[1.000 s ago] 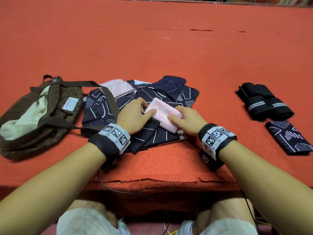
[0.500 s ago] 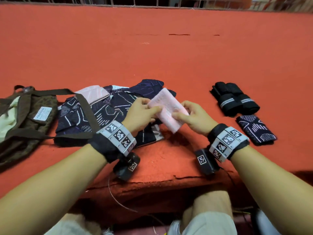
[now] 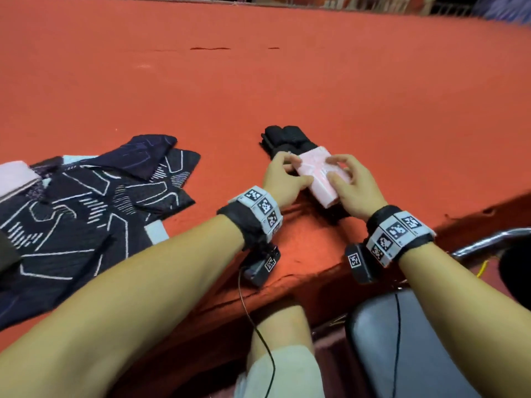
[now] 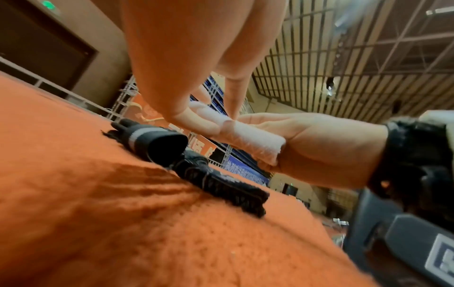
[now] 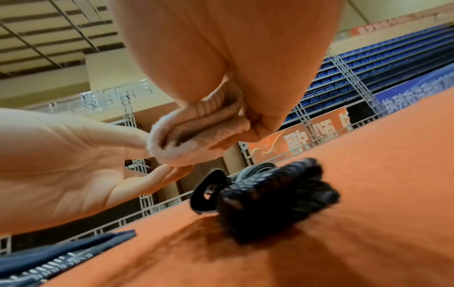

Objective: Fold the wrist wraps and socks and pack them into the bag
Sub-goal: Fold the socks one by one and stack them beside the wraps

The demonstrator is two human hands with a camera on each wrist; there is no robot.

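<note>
Both hands hold a folded pink sock (image 3: pixel 314 175) just above the orange table (image 3: pixel 258 90). My left hand (image 3: pixel 290 168) pinches its left end, and my right hand (image 3: pixel 336 170) grips its right side. The right wrist view shows the pink sock (image 5: pixel 196 136) doubled over between thumb and fingers. Under it lie the rolled black wrist wraps (image 3: pixel 283 135) and a folded dark patterned sock (image 4: pixel 228 186), partly hidden by the hands. A pile of loose dark patterned socks (image 3: pixel 100 202) lies at the left. The bag is out of view.
Another pink sock (image 3: pixel 14 176) peeks out at the far left of the pile. The table's front edge (image 3: pixel 301 277) runs just below my wrists. A grey chair seat (image 3: pixel 416 340) with a metal armrest (image 3: pixel 488 242) stands at the lower right.
Both hands lifted the folded pink sock off the dark pile and carried it right, over the black wraps. The view swung right, so the bag left the frame.
</note>
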